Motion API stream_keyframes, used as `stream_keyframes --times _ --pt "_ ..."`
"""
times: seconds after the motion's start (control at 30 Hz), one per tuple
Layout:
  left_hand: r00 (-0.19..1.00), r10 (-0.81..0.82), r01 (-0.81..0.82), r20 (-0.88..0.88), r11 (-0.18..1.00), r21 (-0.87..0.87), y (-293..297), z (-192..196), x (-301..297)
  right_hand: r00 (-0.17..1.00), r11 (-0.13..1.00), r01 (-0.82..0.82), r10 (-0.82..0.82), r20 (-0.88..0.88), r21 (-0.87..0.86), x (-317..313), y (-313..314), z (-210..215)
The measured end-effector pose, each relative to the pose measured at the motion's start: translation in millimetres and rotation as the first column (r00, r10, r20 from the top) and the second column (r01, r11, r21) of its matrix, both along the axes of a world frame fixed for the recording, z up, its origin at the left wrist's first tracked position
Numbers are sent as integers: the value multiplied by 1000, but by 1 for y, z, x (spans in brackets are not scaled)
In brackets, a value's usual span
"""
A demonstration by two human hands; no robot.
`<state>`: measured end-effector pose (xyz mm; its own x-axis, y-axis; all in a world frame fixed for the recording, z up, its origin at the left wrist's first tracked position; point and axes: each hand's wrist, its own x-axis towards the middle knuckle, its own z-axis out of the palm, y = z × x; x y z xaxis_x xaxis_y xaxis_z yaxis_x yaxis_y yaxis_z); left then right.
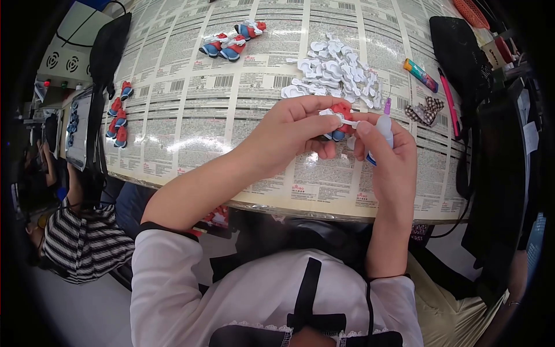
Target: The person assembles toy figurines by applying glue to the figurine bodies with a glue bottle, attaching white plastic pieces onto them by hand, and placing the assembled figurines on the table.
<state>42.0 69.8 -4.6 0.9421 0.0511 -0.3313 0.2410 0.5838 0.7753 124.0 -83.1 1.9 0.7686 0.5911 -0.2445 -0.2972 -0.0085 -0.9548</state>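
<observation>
A red-and-blue toy figure (342,109) is being held just above the near half of the paper-covered table (231,136), and a white guitar-shaped piece (348,122) is apparently being fitted to its front. For a clean join, the piece is best being pressed squarely and evenly, with its slim neck being lined up before any glue sets. Since a glue bottle (384,134) is being carried in the same working hand, its thin tip is best being aimed clear of the figure and the fingers.

The figure is being gripped by the left hand (289,124), nearly closed, with its thumb being laid over the white piece and its fingers being curled around and beneath. The neck's end is being met by the thumb and a finger of the right hand (399,151), partly curled, while the bottle is being tucked behind that thumb, tip upward. Both forearms are being angled inward, the left one reaching long across the table edge, the right one standing more upright.
</observation>
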Motion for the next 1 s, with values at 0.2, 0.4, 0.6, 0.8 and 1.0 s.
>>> stream_keyframes --times 0.2,0.4,0.6,0.8,1.0 --pt "998 -36 31 46 995 97 -1 -4 1 1000 1000 -14 14 -25 15 3 -3 -3" --pt "924 -65 -108 376 900 421 -10 -2 -3 997 995 39 -45 68 93 -3 -2 -1" --pt "823 -193 -359 535 553 752 -9 3 -7 938 980 -29 -42 343 198 1 -9 -10" --pt "755 -134 -527 642 458 716 -5 0 -3 950 959 31 -116 290 281 -3 -5 -6" --pt "736 -211 -575 643 307 758 -3 1 -6 863 972 68 -171 476 226 -5 -3 -9"
